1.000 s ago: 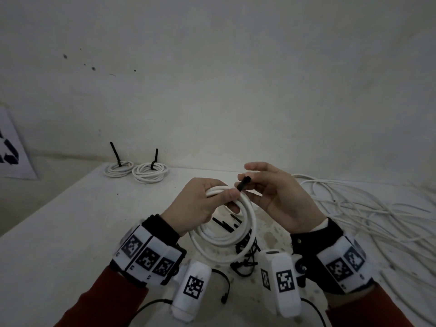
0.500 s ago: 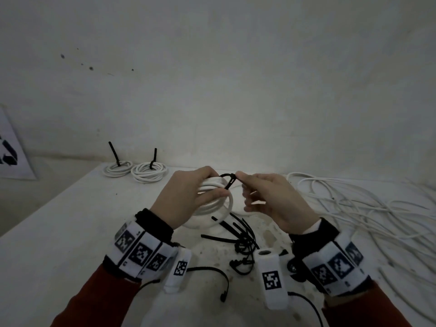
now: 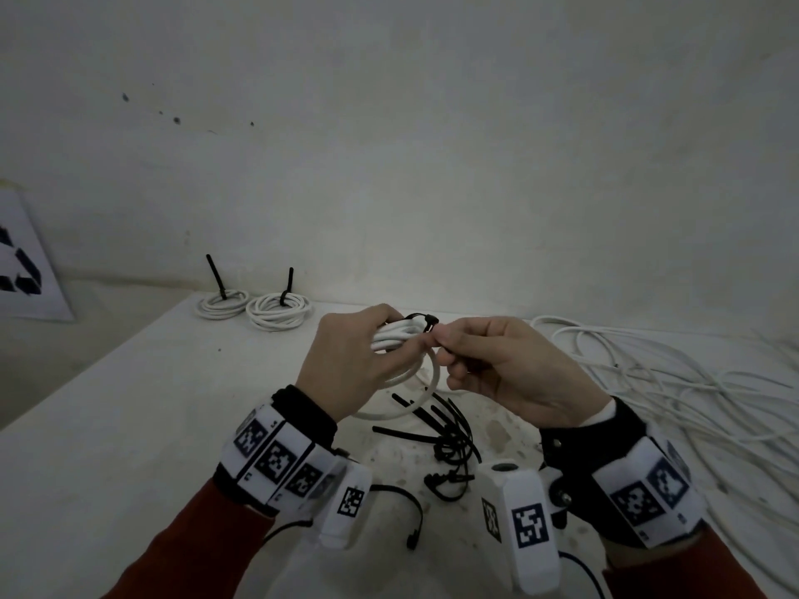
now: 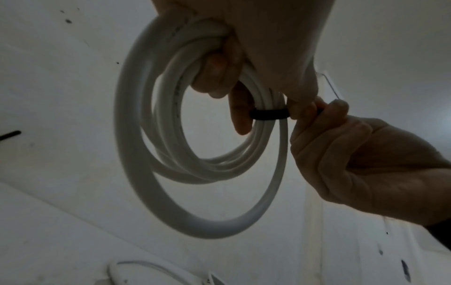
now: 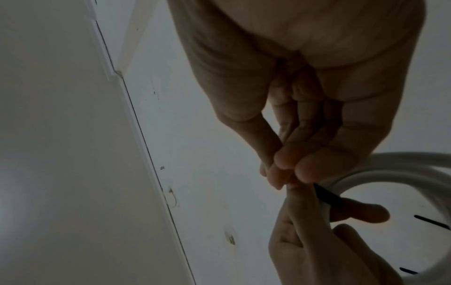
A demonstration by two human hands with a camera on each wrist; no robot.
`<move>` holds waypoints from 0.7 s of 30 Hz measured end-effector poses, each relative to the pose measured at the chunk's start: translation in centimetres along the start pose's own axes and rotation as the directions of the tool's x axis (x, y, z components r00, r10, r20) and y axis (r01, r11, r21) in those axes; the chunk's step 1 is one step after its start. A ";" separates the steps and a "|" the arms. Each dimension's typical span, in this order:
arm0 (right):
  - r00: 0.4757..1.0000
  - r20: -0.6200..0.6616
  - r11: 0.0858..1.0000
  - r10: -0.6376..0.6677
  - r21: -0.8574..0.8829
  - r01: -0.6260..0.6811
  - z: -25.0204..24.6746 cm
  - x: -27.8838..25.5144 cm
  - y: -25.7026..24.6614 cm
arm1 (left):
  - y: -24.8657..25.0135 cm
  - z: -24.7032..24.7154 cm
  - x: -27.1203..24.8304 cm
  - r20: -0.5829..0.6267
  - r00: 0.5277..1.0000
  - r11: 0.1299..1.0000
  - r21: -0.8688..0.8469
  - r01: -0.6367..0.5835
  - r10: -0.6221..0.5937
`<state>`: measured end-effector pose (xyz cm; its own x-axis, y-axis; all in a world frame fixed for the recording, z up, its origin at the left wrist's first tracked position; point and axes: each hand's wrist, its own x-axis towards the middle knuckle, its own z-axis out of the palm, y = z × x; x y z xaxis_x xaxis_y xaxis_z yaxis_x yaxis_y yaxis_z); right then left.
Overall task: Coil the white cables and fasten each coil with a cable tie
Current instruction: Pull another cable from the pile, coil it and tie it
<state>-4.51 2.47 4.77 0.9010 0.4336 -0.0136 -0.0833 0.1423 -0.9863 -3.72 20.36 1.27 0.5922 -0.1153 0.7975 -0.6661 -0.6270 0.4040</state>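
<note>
Coil held up over the table [image 3: 108, 425], tie looped on.
Left hand [image 3: 346, 365] grips the white cable coil [image 4: 136, 135]: smooth round loops, several turns bunched in curled fingers. A thin black cable tie [image 4: 268, 114] bands the bundle; right hand [image 3: 510, 373] pinches its tail between thumb and fingertips. Two tied coils [image 3: 255, 306] lie at the far edge; spare ties [image 3: 441, 430] and loose cable [image 3: 670, 382] below.

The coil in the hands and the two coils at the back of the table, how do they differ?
The held coil hangs in the air, gripped by the left hand; the back coils lie flat on the table. Its tie is pinched by the right hand; theirs are untouched, tails sticking up. Its loops hang uneven, one drooping lower; theirs look neat. All are white cable with black ties.
</note>
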 end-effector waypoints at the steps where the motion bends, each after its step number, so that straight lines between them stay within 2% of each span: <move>1: 1.000 0.000 1.000 -0.005 -0.014 0.005 0.1 0.0 -0.1 | 0.1 0.0 0.0 -0.004 1.000 1.000 -0.013 0.019 -0.019; 8: 0.998 -0.021 0.990 -0.056 -0.131 0.053 0.8 -0.1 0.4 | -0.7 0.4 -0.2 -0.013 0.984 0.984 0.001 0.177 -0.177; 13: 0.992 -0.013 0.978 -0.124 -0.168 0.120 1.5 -0.1 1.1 | -0.8 -0.2 0.1 0.047 0.953 0.953 -0.045 0.301 -0.299; 18: 0.970 -0.060 0.943 -0.238 -0.253 0.216 2.3 0.1 1.9 | -0.7 0.0 0.4 0.037 0.911 0.906 -0.098 0.412 -0.410; 21: 0.966 -0.075 0.936 -0.248 -0.275 0.219 2.5 0.3 2.5 | -0.9 0.2 0.3 0.064 0.885 0.874 -0.137 0.466 -0.462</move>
<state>-5.52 5.16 2.73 0.9229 0.3165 0.2193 0.2367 -0.0169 -0.9714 -2.87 20.76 1.08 0.8603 0.1382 0.4906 -0.3685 -0.4965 0.7860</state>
